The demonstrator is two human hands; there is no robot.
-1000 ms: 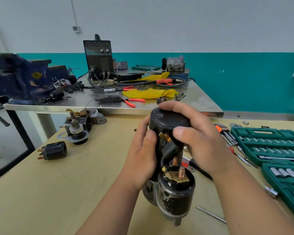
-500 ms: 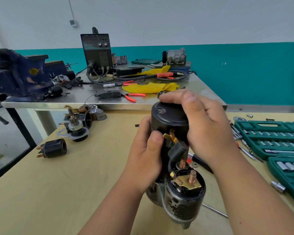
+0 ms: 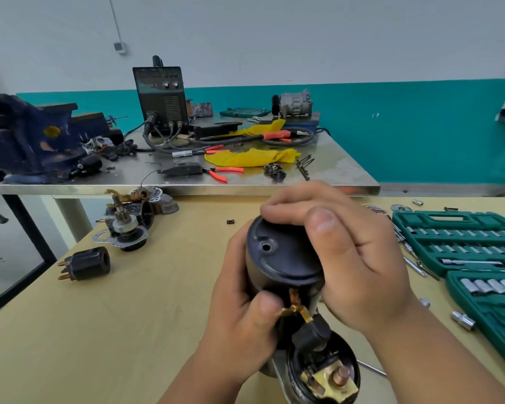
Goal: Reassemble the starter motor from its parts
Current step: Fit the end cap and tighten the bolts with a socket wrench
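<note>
Centrally, black cylindrical starter motor body [image 3: 280,258] held upright above pale wooden tabletop [image 3: 99,330], domed end cap up. Left hand [image 3: 239,325] wraps the body's left side, fingers curled round it, thumb tip touching the brass terminal tab [image 3: 296,310]. Right hand [image 3: 353,258] grips from the right, fingers curled over the cap's far rim. Black solenoid with copper stud [image 3: 330,377] sits low on the motor's near side. Green socket-set case [image 3: 464,243] lies open to the right; small black plug with copper pins [image 3: 88,263] lies well left.
</note>
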